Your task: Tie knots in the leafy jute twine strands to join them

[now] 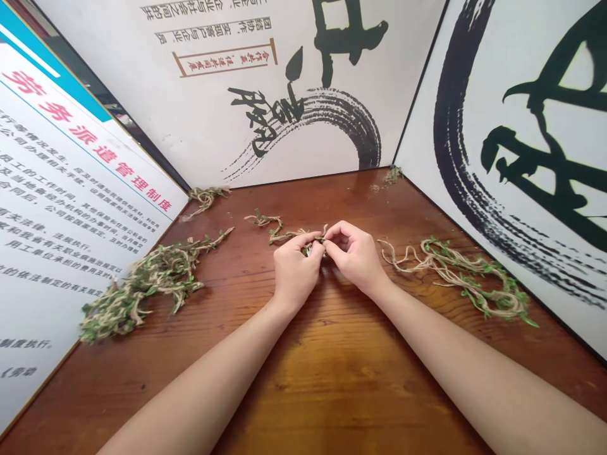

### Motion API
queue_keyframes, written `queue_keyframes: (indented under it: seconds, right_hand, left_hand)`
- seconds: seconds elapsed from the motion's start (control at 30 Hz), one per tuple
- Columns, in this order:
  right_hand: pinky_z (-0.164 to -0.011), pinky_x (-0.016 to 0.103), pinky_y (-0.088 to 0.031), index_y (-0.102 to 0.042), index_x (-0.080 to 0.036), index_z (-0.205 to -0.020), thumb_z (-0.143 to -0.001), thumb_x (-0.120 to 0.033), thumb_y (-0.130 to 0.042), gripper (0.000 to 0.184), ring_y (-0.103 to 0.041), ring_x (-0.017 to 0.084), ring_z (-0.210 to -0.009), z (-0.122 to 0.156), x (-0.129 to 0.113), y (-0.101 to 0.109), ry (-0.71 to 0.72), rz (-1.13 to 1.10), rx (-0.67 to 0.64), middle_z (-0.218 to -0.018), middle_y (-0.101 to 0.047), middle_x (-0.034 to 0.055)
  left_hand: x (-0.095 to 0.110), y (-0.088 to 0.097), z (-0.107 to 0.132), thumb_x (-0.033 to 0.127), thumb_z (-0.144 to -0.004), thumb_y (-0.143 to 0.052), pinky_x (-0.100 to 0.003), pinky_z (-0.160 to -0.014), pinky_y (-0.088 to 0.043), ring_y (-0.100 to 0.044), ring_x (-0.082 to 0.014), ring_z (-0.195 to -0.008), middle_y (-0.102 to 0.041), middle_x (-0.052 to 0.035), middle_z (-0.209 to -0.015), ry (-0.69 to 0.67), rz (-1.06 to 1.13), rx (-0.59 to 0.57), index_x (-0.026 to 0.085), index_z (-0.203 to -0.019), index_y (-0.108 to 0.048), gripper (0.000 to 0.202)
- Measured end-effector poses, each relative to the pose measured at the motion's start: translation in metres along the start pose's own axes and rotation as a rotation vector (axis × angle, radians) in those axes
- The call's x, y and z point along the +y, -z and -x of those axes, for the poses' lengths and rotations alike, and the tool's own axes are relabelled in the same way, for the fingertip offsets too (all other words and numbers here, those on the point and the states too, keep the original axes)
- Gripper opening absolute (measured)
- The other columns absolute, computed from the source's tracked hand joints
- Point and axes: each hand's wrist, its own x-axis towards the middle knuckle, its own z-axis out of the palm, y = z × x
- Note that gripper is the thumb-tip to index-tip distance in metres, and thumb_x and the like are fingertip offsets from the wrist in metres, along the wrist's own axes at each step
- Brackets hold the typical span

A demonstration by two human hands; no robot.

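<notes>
My left hand (294, 268) and my right hand (356, 254) meet at the middle of a wooden table (332, 373). Both pinch the near end of a short jute twine with small green leaves (271, 227), which trails away from my fingers to the back left. The fingertips of both hands are pressed together around the twine. A heap of the same leafy twine (147, 281) lies to the left of my left hand. Another tangle of leafy twine (467, 275) lies to the right of my right hand.
Printed boards wall the table in: a text poster (61, 208) at left, calligraphy panels at the back (284, 95) and right (521, 158). Small twine scraps lie in the back left corner (206, 196) and back right corner (392, 174).
</notes>
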Motion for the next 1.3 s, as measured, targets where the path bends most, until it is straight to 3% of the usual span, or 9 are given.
queue_keyframes:
  seconds: [0.13, 0.27, 0.47, 0.63, 0.8, 0.87, 1.03, 1.3]
  right_hand:
    - [-0.061, 0.029, -0.048, -0.059, -0.021, -0.075, -0.074, -0.028, -0.065, 0.009, -0.060, 0.016, -0.064, -0.001, 0.001, -0.001, -0.020, -0.045, 0.014, -0.071, -0.065, 0.0003]
    - [-0.064, 0.031, -0.051, -0.063, -0.021, -0.076, -0.074, -0.030, -0.069, 0.011, -0.062, 0.017, -0.067, -0.004, 0.004, 0.000, -0.067, -0.091, 0.046, -0.072, -0.067, 0.0013]
    - [-0.069, 0.034, -0.058, -0.064, -0.021, -0.076, -0.069, -0.032, -0.078, 0.019, -0.067, 0.017, -0.068, -0.008, 0.004, 0.003, -0.207, -0.359, 0.053, -0.074, -0.069, 0.0003]
    - [-0.067, 0.032, -0.056, -0.066, -0.021, -0.077, -0.068, -0.030, -0.076, 0.016, -0.065, 0.016, -0.067, -0.009, 0.004, 0.003, -0.201, -0.346, 0.052, -0.073, -0.069, 0.0000]
    - [-0.067, 0.032, -0.055, -0.065, -0.021, -0.077, -0.070, -0.029, -0.071, 0.013, -0.064, 0.017, -0.070, -0.008, 0.005, 0.002, -0.124, -0.197, 0.082, -0.075, -0.070, 0.0017]
    - [-0.067, 0.032, -0.054, -0.065, -0.021, -0.078, -0.071, -0.030, -0.070, 0.012, -0.064, 0.018, -0.070, -0.007, 0.005, 0.001, -0.092, -0.131, 0.082, -0.076, -0.070, 0.0026]
    - [-0.069, 0.033, -0.055, -0.066, -0.020, -0.080, -0.074, -0.029, -0.069, 0.011, -0.066, 0.019, -0.072, -0.004, 0.004, 0.001, -0.047, -0.053, 0.052, -0.079, -0.072, 0.0043]
    - [-0.064, 0.031, -0.050, -0.063, -0.021, -0.078, -0.077, -0.021, -0.061, 0.001, -0.063, 0.018, -0.070, 0.001, -0.001, 0.004, 0.048, 0.099, 0.007, -0.079, -0.067, 0.0034]
  left_hand:
    - [-0.003, -0.001, -0.001, 0.016, -0.084, -0.065, -0.034, -0.086, -0.058, -0.074, -0.0186, -0.085, -0.080, -0.0042, -0.093, 0.015, 0.049, 0.009, 0.019, -0.096, -0.078, 0.018]
    - [-0.004, -0.002, 0.002, 0.020, -0.081, -0.070, -0.034, -0.084, -0.057, -0.072, -0.0187, -0.088, -0.075, -0.0033, -0.094, -0.010, 0.156, 0.050, 0.021, -0.111, -0.061, 0.032]
    - [-0.005, -0.001, 0.005, 0.019, -0.080, -0.072, -0.029, -0.074, -0.055, -0.071, -0.0170, -0.083, -0.068, -0.0013, -0.091, -0.029, 0.192, 0.054, 0.023, -0.102, -0.046, 0.035]
    - [-0.006, -0.001, 0.005, 0.023, -0.083, -0.072, -0.026, -0.065, -0.051, -0.064, -0.0127, -0.071, -0.063, -0.0003, -0.091, -0.043, 0.185, 0.125, 0.023, -0.102, -0.045, 0.033]
    - [-0.003, 0.000, 0.009, 0.018, -0.084, -0.070, -0.029, -0.072, -0.052, -0.061, -0.0144, -0.077, -0.057, -0.0017, -0.087, -0.356, -0.043, 0.195, 0.020, -0.083, -0.058, 0.012]
    - [-0.003, 0.000, 0.009, 0.017, -0.084, -0.070, -0.031, -0.077, -0.054, -0.062, -0.0158, -0.082, -0.060, -0.0027, -0.086, -0.410, -0.113, 0.194, 0.020, -0.081, -0.066, 0.006]
    - [-0.004, -0.002, 0.006, 0.020, -0.087, -0.070, -0.032, -0.080, -0.055, -0.067, -0.0160, -0.082, -0.071, -0.0033, -0.090, -0.247, -0.143, 0.158, 0.021, -0.094, -0.077, 0.010]
    - [-0.002, -0.002, 0.005, 0.019, -0.083, -0.067, -0.032, -0.076, -0.049, -0.064, -0.0172, -0.078, -0.071, -0.0022, -0.083, -0.127, -0.193, 0.093, 0.020, -0.079, -0.074, 0.008]
